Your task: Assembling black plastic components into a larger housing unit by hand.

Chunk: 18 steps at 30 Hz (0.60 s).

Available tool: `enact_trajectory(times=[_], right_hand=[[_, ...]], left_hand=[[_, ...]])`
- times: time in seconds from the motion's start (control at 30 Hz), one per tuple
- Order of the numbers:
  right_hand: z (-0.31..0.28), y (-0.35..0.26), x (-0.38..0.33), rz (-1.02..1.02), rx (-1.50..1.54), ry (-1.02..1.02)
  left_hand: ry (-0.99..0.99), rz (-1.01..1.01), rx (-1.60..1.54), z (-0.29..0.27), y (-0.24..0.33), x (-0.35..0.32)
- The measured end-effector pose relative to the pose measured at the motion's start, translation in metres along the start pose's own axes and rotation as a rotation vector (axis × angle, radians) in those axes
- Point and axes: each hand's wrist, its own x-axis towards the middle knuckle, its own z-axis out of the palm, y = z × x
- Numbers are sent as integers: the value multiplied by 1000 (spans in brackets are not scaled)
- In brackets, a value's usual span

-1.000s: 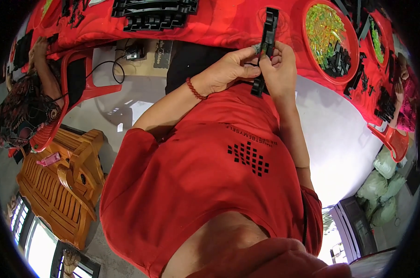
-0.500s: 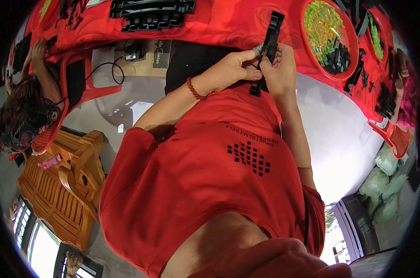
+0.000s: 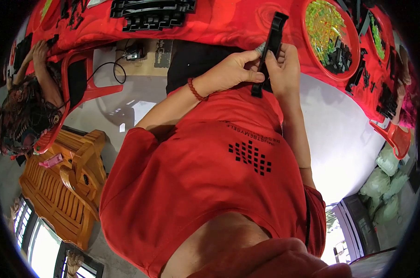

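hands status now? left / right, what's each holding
Left hand: closed, fingers pinching the long black plastic strip near its middle.
Right hand: closed on the same strip, gripping from the other side.

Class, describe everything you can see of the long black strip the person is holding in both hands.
The black strip is a long, narrow bar that looks like moulded plastic, with a notched upper end. It stands nearly upright, leaning slightly right, its top over the red table. The left hand pinches its middle from the left; the right hand grips it from the right. Its lower end reaches the red shirt.
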Motion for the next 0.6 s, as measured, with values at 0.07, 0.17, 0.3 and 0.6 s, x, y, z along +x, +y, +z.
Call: enact_trajectory(times=[0.07,0.17,0.3,0.6], right_hand=[[0,-1,-2,-21,-127,29],[2,-11,-7,2,-40,3],[1,5,1,-81,-242,48],[-5,17,8,-46,-72,4]], left_hand=[[7,16,89,-1,-1,0],[24,70,253,-1,-1,-1],[46,68,267,0,-5,0],[8,173,493,-6,7,4]])
